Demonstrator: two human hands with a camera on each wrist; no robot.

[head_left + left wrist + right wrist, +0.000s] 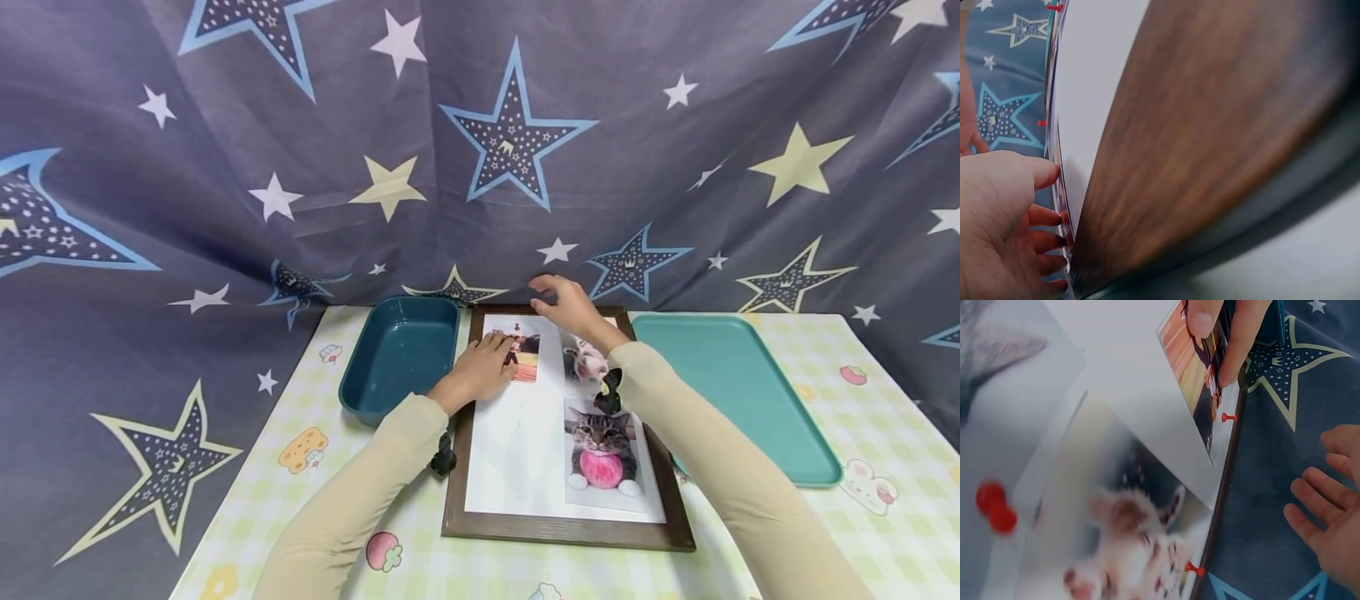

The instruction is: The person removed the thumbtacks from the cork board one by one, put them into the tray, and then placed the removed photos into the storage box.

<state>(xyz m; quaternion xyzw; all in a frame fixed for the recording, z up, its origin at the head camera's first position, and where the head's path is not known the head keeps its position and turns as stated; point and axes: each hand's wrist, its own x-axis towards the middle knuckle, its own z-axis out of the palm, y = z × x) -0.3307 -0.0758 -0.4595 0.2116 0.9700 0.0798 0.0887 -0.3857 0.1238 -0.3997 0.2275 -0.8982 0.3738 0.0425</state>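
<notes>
A white board (510,467) in a dark brown wooden frame (562,531) lies on the table. My left hand (478,367) rests with spread fingers on a small photo (529,367) at the board's upper left, its fingertips touching the print. A red pushpin (1229,417) stands at that photo's top edge. Above the frame's far edge hovers my right hand (572,310), fingers loosely bent, with nothing seen in it. Partly under the right forearm is a photo of a pale animal (585,364), red-pinned at its top. Below it lies a cat photo with a pink ball (602,468).
Left of the frame stands a deep dark-teal bin (358,358). A flat green tray (757,400) lies to the right, partly behind the right sleeve. The checked tablecloth (300,492) meets a star-patterned curtain (465,242) at the back.
</notes>
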